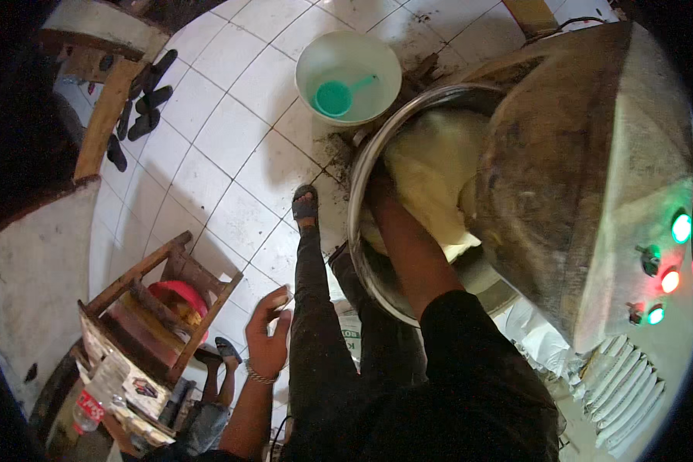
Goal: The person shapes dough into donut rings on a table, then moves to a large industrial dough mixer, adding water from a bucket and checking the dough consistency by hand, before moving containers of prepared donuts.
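A large mixer's metal bowl (356,223) holds a pale yellow mass of dough (423,165). My right arm reaches down into this bowl. Along its inner left wall, beside the dough, my right hand (380,189) is in dark shadow, so its fingers do not show. The mixer's worn, stained head (550,177) covers the right part of the bowl. My left hand (268,335) hangs in the air left of my legs, thumb apart from loosely bent fingers, with nothing in it. A beaded bracelet circles that wrist.
Beyond the bowl stands a white bucket (304,81) with a green dipper (333,98) inside. A wooden stand (135,277) and a plastic bottle (92,404) are at left, near another person's sandalled foot (227,351). Lit buttons (671,282) and stacked white packets (624,393) are at right.
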`<state>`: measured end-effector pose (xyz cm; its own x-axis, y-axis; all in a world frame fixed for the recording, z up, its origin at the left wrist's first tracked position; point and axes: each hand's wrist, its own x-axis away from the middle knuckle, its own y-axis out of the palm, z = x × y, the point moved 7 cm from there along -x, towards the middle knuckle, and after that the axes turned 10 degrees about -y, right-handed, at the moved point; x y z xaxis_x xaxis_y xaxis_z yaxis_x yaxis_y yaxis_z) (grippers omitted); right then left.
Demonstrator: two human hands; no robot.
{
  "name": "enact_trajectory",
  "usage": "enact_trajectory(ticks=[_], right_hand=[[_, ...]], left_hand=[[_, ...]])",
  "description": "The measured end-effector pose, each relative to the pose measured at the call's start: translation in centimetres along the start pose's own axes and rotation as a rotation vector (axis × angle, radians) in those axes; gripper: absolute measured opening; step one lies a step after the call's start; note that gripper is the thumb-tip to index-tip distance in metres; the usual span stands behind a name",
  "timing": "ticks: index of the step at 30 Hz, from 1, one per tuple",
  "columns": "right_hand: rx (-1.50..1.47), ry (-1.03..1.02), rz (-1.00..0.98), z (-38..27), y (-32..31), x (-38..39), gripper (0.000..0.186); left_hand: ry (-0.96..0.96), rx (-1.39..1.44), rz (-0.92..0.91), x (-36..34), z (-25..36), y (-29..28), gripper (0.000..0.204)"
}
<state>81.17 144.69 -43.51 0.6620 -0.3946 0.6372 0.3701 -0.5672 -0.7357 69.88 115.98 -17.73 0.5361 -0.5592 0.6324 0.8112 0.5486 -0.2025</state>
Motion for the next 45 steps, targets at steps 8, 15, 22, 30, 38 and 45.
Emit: enact_trajectory(ticks=[8, 15, 22, 30, 38, 45], right_hand=[[0.063, 0.003, -0.264, -0.8, 0.5, 4.1, 0.051], [0.029, -0.107, -0.287, -2.1, -2.5, 21.2, 0.048], [-0.025, -0.041, -0.074, 2.7, 8.4, 13.0, 0.044], [-0.366, 0.291, -0.187, 0.7, 5.1, 6.3, 0.04], [-0.338, -0.085, 0.414, -4.3, -9.3, 20.9, 0.067], [-0.29, 0.355, -0.292, 7.8, 8.4, 18.2, 0.038]], left_hand=[[-0.469, 0.113, 0.247, 1.0, -9.1, -6.1, 0.029], [-0.259, -0.065, 0.077, 2.9, -11.1, -7.8, 0.031], [-0.386, -0.272, 0.255, 3.6, -20.8, -14.3, 0.034], [-0.522, -0.322, 0.232, 6.1, -25.6, -13.9, 0.036], [-0.543, -0.464, 0.246, 8.2, -26.2, -14.3, 0.036], [-0.519, -0.268, 0.214, 7.2, -26.0, -12.0, 0.032]])
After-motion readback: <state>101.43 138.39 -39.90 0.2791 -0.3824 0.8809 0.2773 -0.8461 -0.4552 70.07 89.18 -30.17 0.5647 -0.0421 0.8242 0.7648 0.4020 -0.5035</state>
